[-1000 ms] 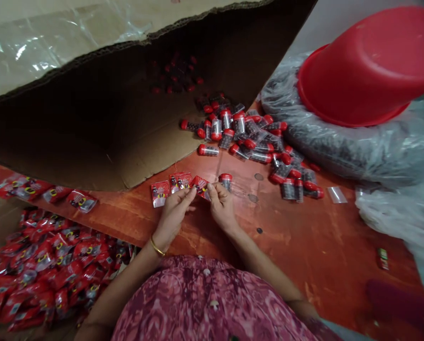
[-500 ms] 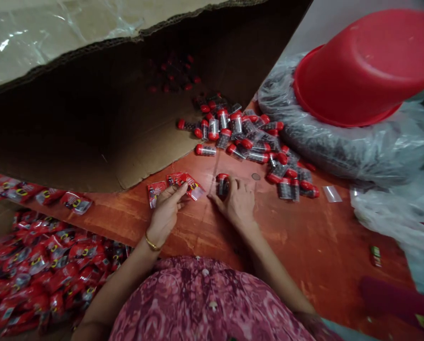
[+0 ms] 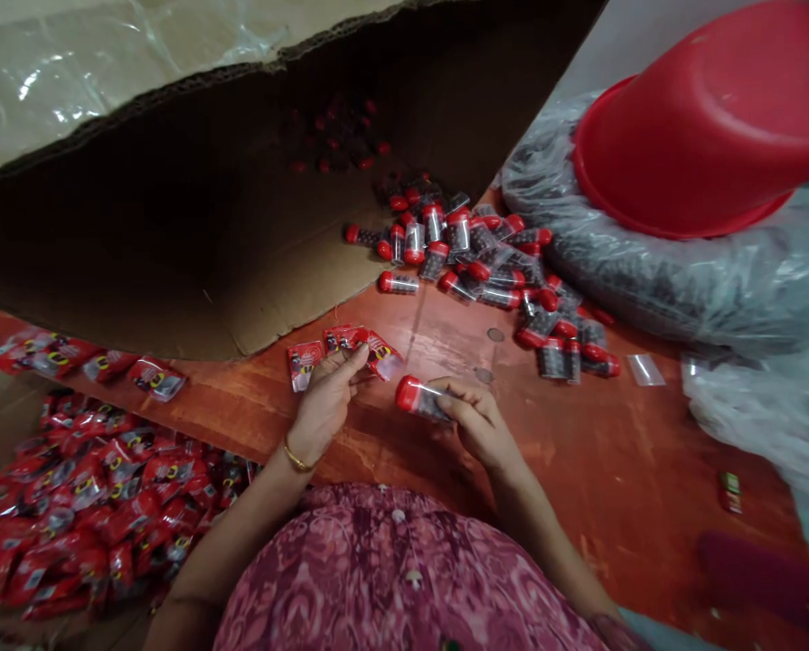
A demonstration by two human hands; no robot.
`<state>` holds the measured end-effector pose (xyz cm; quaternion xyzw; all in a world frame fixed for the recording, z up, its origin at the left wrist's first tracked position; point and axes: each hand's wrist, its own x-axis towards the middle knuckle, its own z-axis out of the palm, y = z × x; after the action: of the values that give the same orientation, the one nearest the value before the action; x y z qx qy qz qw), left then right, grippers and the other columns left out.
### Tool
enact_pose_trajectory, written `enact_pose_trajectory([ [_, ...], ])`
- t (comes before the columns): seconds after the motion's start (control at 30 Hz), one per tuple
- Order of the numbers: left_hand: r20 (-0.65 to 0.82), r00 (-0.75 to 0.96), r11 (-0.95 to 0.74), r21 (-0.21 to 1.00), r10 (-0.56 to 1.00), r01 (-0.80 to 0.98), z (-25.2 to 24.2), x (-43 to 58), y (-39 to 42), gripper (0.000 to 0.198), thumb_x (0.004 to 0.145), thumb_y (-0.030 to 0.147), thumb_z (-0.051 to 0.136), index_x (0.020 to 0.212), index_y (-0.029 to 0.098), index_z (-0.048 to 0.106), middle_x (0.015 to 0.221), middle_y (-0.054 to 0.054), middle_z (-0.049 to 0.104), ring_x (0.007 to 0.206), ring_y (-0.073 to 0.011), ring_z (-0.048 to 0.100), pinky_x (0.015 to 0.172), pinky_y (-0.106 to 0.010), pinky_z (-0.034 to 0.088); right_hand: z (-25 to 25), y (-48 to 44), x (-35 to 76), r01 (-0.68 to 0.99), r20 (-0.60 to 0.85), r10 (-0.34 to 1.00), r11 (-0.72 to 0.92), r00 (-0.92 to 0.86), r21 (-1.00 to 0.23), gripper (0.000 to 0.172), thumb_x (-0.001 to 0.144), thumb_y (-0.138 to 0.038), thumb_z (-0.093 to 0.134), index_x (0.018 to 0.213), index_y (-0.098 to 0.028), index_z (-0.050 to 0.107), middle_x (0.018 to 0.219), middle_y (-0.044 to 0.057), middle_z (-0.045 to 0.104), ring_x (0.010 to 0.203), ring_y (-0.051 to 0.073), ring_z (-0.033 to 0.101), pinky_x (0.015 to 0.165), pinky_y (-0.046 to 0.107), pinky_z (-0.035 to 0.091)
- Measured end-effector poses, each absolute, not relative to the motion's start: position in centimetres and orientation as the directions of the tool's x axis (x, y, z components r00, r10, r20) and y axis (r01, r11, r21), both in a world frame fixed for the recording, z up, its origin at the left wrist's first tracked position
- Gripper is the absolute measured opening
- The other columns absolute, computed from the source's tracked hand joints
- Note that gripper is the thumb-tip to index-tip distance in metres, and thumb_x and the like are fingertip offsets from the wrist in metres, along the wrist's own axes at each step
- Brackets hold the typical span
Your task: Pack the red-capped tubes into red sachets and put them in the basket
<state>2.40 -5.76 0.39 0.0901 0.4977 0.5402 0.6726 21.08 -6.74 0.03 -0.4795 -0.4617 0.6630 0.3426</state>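
Observation:
My right hand [image 3: 478, 420] pinches a clear plastic tube [image 3: 423, 399] by its clear end. Its red cap points left, and dark contents show through the wall. The tube is raised a little off the orange-red tabletop. To its left, my left hand [image 3: 326, 402] is closed with the thumb against a small red printed packet [image 3: 382, 356] that has a clear lower end. Another red packet [image 3: 304, 363] lies flat by the fingers of that hand. Beyond my hands a loose heap of similar red-capped tubes [image 3: 459, 233] spreads over the table.
A large cardboard box [image 3: 288, 294] opens toward me, with more tubes inside. Filled red packets [image 3: 106, 506] are piled below the table's left edge, and several lie along it. A red bucket [image 3: 689, 127] stands upside down on a filled plastic bag [image 3: 648, 271] at right.
My right hand has picked the tube up off the tabletop and drawn it toward me, turning it nearly level. My left hand keeps its hold on the packet. The whole view has shifted slightly.

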Motion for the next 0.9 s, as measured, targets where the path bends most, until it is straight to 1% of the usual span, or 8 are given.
enact_pose_trajectory([
  [0.1,-0.54,-0.067,0.398,0.693,0.839,-0.602,0.3,2.4,-5.9,0.034,0.048,0.035,0.085,0.066,0.014,0.065,0.064,0.001,0.068,0.057,-0.0088,0.06,0.057,-0.019,0.048,0.2,-6.5,20.4,-0.003,-0.329,0.89,-0.348,-0.314,-0.937,0.018,0.066,-0.033,0.058,0.069,-0.017,0.066,0.056,-0.002,0.054,0.045,0.008,0.044,0.036,0.017,0.039],
  [0.23,-0.499,-0.061,0.383,0.733,0.865,-0.563,0.1,2.3,-6.0,0.037,0.049,0.036,0.085,0.07,0.014,0.066,0.066,0.001,0.067,0.059,-0.0085,0.06,0.058,-0.019,0.048,-0.1,-6.3,19.8,0.029,-0.281,0.915,-0.285,-0.289,-0.958,0.018,0.069,-0.033,0.056,0.068,-0.017,0.065,0.053,-0.004,0.051,0.043,0.007,0.041,0.038,0.017,0.036],
  [0.33,-0.482,-0.058,0.367,0.735,0.874,-0.57,0.1,2.6,-6.1,0.037,0.051,0.04,0.083,0.07,0.014,0.063,0.063,0.002,0.065,0.055,-0.0085,0.058,0.056,-0.02,0.046,-0.6,-6.5,19.5,0.059,-0.256,0.93,-0.249,-0.265,-0.967,0.02,0.073,-0.034,0.053,0.074,-0.017,0.064,0.053,-0.004,0.05,0.043,0.007,0.04,0.04,0.019,0.034],
  [0.43,-0.461,-0.076,0.331,0.733,0.884,-0.595,0.2,3.3,-6.1,0.038,0.053,0.042,0.082,0.074,0.016,0.063,0.065,0.003,0.064,0.056,-0.0095,0.058,0.056,-0.021,0.046,-1.0,-6.8,19.0,0.1,-0.174,0.961,-0.156,-0.216,-0.983,0.02,0.077,-0.033,0.052,0.079,-0.017,0.063,0.057,-0.004,0.052,0.048,0.008,0.042,0.045,0.02,0.036],
  [0.57,-0.42,-0.123,0.273,0.757,0.899,-0.594,0.2,4.4,-6.0,0.037,0.048,0.032,0.085,0.071,0.014,0.062,0.067,0.003,0.064,0.06,-0.0084,0.056,0.061,-0.021,0.046,-1.1,-7.0,18.1,0.135,-0.048,0.974,-0.019,-0.219,-0.991,0.019,0.081,-0.034,0.051,0.082,-0.018,0.062,0.067,-0.001,0.058,0.06,0.011,0.049,0.056,0.023,0.041],
  [0.63,-0.414,-0.125,0.266,0.759,0.902,-0.594,0.0,4.8,-5.9,0.036,0.046,0.031,0.086,0.068,0.014,0.062,0.065,0.003,0.063,0.059,-0.0081,0.055,0.06,-0.02,0.045,-1.3,-7.0,17.4,0.106,-0.035,0.981,-0.015,-0.192,-0.994,0.019,0.082,-0.036,0.052,0.084,-0.019,0.06,0.067,-0.001,0.057,0.06,0.011,0.05,0.056,0.023,0.042],
  [0.8,-0.43,-0.107,0.284,0.744,0.896,-0.605,-0.5,5.1,-6.0,0.035,0.051,0.039,0.083,0.061,0.014,0.061,0.054,0.004,0.059,0.048,-0.0057,0.048,0.048,-0.018,0.039,-2.1,-7.1,15.7,-0.105,-0.169,0.98,-0.18,-0.102,-0.978,0.028,0.082,-0.046,0.053,0.092,-0.02,0.054,0.059,-0.007,0.051,0.04,0.006,0.041,0.04,0.02,0.035],
  [0.9,-0.417,-0.132,0.243,0.727,0.899,-0.642,-0.5,5.0,-5.9,0.033,0.053,0.038,0.082,0.064,0.014,0.062,0.059,0.002,0.061,0.053,-0.007,0.052,0.054,-0.018,0.042,-2.2,-7.2,15.6,-0.179,-0.165,0.981,-0.182,-0.105,-0.967,0.03,0.078,-0.046,0.061,0.089,-0.02,0.051,0.06,-0.007,0.054,0.041,0.005,0.046,0.042,0.019,0.039],
])
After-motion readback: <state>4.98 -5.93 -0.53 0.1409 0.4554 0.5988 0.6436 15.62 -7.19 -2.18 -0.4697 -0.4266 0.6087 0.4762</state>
